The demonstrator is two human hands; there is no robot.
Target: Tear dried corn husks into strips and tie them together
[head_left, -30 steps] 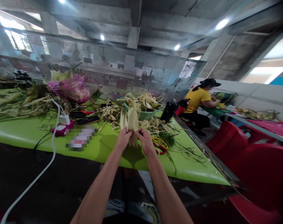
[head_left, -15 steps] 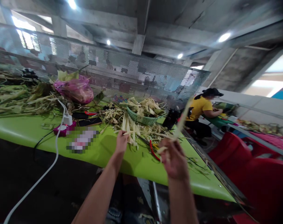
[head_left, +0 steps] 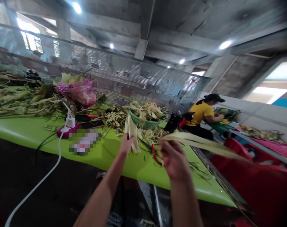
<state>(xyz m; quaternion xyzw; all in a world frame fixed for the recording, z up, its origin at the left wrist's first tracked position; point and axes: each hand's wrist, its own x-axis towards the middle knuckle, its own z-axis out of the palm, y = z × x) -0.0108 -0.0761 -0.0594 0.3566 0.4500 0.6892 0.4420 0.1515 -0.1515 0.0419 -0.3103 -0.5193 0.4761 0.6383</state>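
Observation:
My left hand [head_left: 126,144] is closed on a broad, pale dried leaf [head_left: 132,127], which rises above the fingers and hangs beside them over the green-topped table. To its right, my right hand [head_left: 173,157] is closed on a long pale leaf strip [head_left: 202,142]. That strip stretches rightward past the table edge, its far end blurred. Red-handled cutters [head_left: 155,154] lie between the hands, partly hidden by the right one. Just beyond is a green basket [head_left: 145,123] heaped with pale leaves [head_left: 149,110], with loose shreds around it.
At the left are a purple power block [head_left: 67,130], a white cable [head_left: 59,154], a phone [head_left: 92,124] and a pink plastic bag [head_left: 79,92]. A black object [head_left: 173,122] stands beside the basket. Red chairs [head_left: 247,170] and a person in yellow [head_left: 201,112] are at the right.
The strip in my right hand has swung from pointing upward to stretching out to the right. My left hand stays in nearly the same place, and more of its leaf shows.

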